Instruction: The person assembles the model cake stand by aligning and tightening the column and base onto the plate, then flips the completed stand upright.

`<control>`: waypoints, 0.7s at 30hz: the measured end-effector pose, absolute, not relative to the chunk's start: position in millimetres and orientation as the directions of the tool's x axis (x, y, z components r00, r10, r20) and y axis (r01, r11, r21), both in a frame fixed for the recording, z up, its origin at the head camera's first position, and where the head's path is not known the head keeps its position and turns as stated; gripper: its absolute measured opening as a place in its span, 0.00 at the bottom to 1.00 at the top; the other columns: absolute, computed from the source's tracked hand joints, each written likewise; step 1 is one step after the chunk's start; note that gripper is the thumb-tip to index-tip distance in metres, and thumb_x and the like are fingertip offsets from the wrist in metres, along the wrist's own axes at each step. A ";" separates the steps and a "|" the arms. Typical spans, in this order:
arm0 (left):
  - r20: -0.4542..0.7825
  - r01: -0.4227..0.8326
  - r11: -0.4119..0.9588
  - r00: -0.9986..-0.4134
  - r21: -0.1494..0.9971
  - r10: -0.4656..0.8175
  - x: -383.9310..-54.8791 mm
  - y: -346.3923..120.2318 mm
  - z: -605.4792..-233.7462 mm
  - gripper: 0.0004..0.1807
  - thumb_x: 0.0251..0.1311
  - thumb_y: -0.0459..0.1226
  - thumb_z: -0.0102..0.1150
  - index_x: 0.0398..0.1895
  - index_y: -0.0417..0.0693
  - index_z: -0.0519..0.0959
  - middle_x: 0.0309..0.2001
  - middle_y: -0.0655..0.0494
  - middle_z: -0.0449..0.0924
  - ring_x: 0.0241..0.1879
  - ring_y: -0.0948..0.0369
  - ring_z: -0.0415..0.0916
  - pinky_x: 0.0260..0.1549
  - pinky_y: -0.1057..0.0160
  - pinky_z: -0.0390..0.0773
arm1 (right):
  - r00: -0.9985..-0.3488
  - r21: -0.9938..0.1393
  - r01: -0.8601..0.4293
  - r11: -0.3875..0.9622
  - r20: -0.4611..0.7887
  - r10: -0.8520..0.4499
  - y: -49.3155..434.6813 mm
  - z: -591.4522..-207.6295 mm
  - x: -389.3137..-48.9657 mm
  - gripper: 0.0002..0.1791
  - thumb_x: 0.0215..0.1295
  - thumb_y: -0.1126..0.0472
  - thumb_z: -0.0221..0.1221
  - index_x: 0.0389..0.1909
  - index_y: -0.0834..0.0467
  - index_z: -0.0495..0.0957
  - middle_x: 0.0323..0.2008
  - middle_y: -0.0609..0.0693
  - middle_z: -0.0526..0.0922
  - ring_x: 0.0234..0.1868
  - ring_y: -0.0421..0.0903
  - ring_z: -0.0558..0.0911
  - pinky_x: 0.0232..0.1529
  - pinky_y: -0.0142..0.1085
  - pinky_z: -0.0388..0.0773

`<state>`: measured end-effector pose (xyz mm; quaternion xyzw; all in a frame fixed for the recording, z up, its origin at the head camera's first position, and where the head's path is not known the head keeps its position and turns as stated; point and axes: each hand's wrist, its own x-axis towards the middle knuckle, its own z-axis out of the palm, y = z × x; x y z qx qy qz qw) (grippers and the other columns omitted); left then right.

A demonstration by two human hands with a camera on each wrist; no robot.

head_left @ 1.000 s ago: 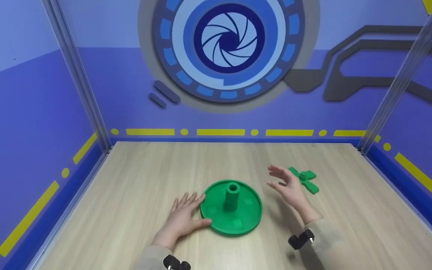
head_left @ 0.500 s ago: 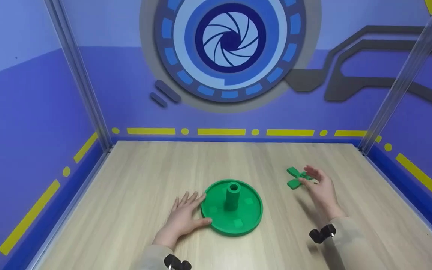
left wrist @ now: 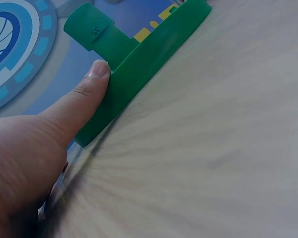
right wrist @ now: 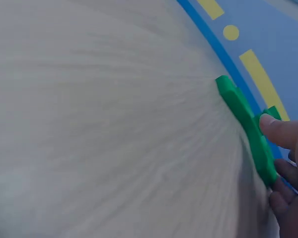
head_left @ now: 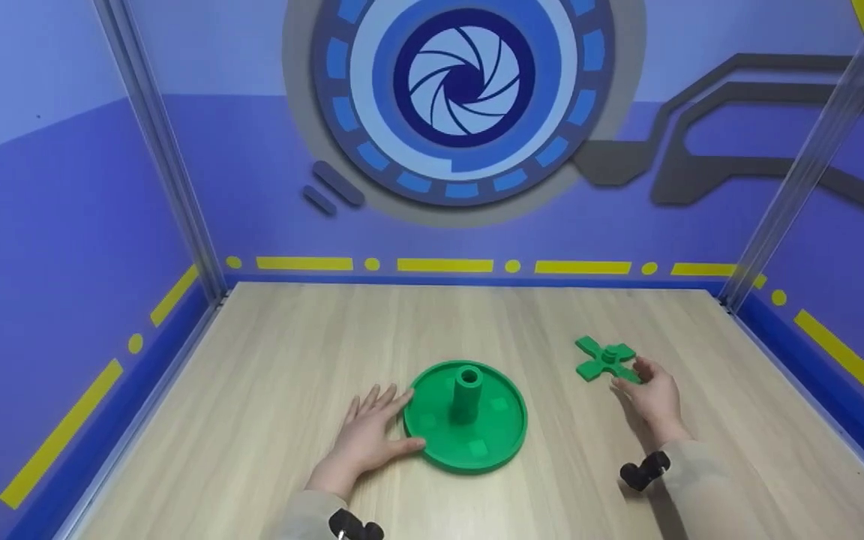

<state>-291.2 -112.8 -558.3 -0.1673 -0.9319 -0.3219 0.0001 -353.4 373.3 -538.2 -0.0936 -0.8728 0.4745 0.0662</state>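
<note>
A round green tray-like disc (head_left: 436,439) with a raised rim lies on the table, and a hollow green post (head_left: 466,401) stands upright at its centre. My left hand (head_left: 363,444) rests beside it with fingers spread, thumb and index fingertip touching the rim; the left wrist view shows the thumb (left wrist: 87,91) against the green rim (left wrist: 134,82). Farther right lies a flat green cross-shaped piece (head_left: 607,364) with a small round stub on top. My right hand (head_left: 658,401) pinches its near right arm, thumb on the near side, as the cross-shaped piece (right wrist: 246,116) shows in the right wrist view.
The pale wooden table (head_left: 312,337) is bounded by a blue printed back wall (head_left: 252,195) and side walls. Metal posts (head_left: 177,165) rise at its back corners. Black wrist cameras (head_left: 646,471) sit on both sleeves.
My right hand has moved right from between the disc and the cross-shaped piece, passed over the piece, and taken hold of its near right arm. My left hand has stayed at the disc's rim.
</note>
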 end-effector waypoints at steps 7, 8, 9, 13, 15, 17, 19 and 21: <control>0.104 0.310 0.738 -0.944 0.600 0.312 -290.1 -112.4 -558.8 0.53 0.54 0.68 0.65 0.79 0.56 0.64 0.80 0.41 0.57 0.82 0.37 0.45 0.80 0.31 0.38 | -0.973 -0.758 0.104 0.644 0.056 0.223 377.4 -544.5 -355.7 0.37 0.71 0.63 0.62 0.73 0.76 0.60 0.69 0.76 0.67 0.72 0.72 0.67 0.75 0.60 0.65; 0.103 0.310 0.738 -0.944 0.600 0.313 -290.1 -112.3 -558.8 0.53 0.54 0.69 0.65 0.79 0.56 0.64 0.80 0.41 0.57 0.82 0.37 0.45 0.80 0.31 0.38 | -0.973 -0.747 0.101 0.657 0.062 0.221 377.9 -544.5 -355.9 0.35 0.71 0.64 0.62 0.72 0.76 0.61 0.68 0.77 0.68 0.71 0.72 0.67 0.74 0.60 0.65; 0.100 0.308 0.737 -0.945 0.601 0.312 -290.0 -112.2 -558.7 0.53 0.54 0.69 0.65 0.79 0.56 0.64 0.80 0.41 0.57 0.82 0.37 0.45 0.80 0.31 0.38 | -0.973 -0.742 0.105 0.662 0.060 0.221 378.2 -544.5 -355.9 0.34 0.71 0.64 0.61 0.72 0.75 0.63 0.68 0.76 0.69 0.71 0.71 0.68 0.74 0.60 0.66; 0.098 0.303 0.737 -0.946 0.604 0.309 -290.1 -112.3 -558.3 0.53 0.54 0.69 0.65 0.79 0.57 0.63 0.81 0.42 0.57 0.82 0.38 0.45 0.80 0.32 0.38 | -0.975 -0.730 0.116 0.674 0.047 0.219 378.5 -544.2 -355.8 0.30 0.73 0.64 0.60 0.71 0.73 0.65 0.68 0.75 0.68 0.71 0.71 0.67 0.73 0.60 0.67; 0.099 0.301 0.738 -0.947 0.604 0.306 -290.1 -112.5 -558.2 0.53 0.54 0.69 0.65 0.79 0.57 0.63 0.81 0.42 0.57 0.82 0.38 0.45 0.80 0.33 0.38 | -0.975 -0.731 0.119 0.672 0.042 0.218 378.3 -544.1 -355.5 0.29 0.74 0.64 0.59 0.71 0.72 0.66 0.68 0.74 0.68 0.71 0.71 0.67 0.73 0.60 0.67; 0.103 0.304 0.742 -0.947 0.597 0.305 -290.3 -112.8 -558.2 0.53 0.54 0.69 0.65 0.79 0.57 0.63 0.80 0.42 0.57 0.82 0.38 0.45 0.80 0.33 0.38 | -0.977 -0.732 0.112 0.672 0.044 0.211 377.9 -544.0 -354.8 0.29 0.75 0.64 0.58 0.71 0.72 0.66 0.68 0.74 0.68 0.70 0.71 0.67 0.72 0.61 0.67; 0.104 0.306 0.745 -0.946 0.593 0.305 -290.5 -112.8 -558.2 0.53 0.54 0.69 0.65 0.79 0.57 0.63 0.80 0.42 0.57 0.82 0.38 0.45 0.80 0.32 0.39 | -0.977 -0.730 0.105 0.676 0.051 0.207 377.6 -543.4 -353.7 0.28 0.75 0.64 0.57 0.71 0.72 0.66 0.67 0.74 0.68 0.70 0.71 0.68 0.72 0.61 0.67; 0.104 0.307 0.746 -0.946 0.592 0.307 -290.6 -112.8 -558.1 0.53 0.54 0.69 0.65 0.79 0.57 0.63 0.80 0.42 0.57 0.82 0.38 0.45 0.80 0.32 0.39 | -0.977 -0.729 0.102 0.677 0.055 0.206 377.7 -543.2 -352.8 0.27 0.76 0.64 0.56 0.71 0.71 0.67 0.68 0.74 0.68 0.71 0.71 0.67 0.73 0.61 0.66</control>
